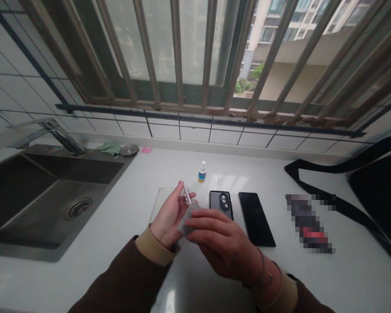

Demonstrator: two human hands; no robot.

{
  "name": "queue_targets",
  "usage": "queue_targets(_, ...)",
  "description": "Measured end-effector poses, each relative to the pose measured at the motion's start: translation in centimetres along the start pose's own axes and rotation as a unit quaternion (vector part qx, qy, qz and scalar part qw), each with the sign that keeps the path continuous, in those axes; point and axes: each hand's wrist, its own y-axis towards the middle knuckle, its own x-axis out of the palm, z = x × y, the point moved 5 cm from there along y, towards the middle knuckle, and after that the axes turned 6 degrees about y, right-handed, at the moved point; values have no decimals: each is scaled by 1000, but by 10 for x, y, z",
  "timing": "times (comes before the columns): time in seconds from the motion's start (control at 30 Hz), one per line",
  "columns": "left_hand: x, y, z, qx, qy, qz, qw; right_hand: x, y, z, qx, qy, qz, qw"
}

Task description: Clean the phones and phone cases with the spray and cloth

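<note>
Right hand [223, 245] closes its fingers on a clear plastic packet [186, 221], just beside a slim white stick [186, 194] pinched nearly upright in the left hand [168, 216].

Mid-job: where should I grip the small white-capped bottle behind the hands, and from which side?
Take the small white-capped bottle by its labelled body from the near side, with the right hand once it releases the clear plastic packet. The bottle stands upright and narrow, so a side pinch suits it; the cap looks smaller.
</note>
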Motion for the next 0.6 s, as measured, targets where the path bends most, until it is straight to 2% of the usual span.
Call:
queue_targets(0.07, -2, -1, 2, 0, -10, -5, 1000, 2, -1, -4, -24, -25, -13, 999)
queue_targets(0.23, 1, 1, 2, -36, -84, -81, 993, 4, -4, -4, -42, -42, -30, 998)
queue_targets(0.3, 4, 0, 3, -42, -100, -96, 989, 5, -6, -3, -47, -46, -39, 997)
queue_targets(0.43, 10, -9, 7, -35, -104, -98, 989, 9, -7, 0, -43, -68, -68, 994)
queue_targets(0.6, 8, -18, 21, 33, -101, -73, 992, 9, -8, 11, -24, -114, -63, 991)
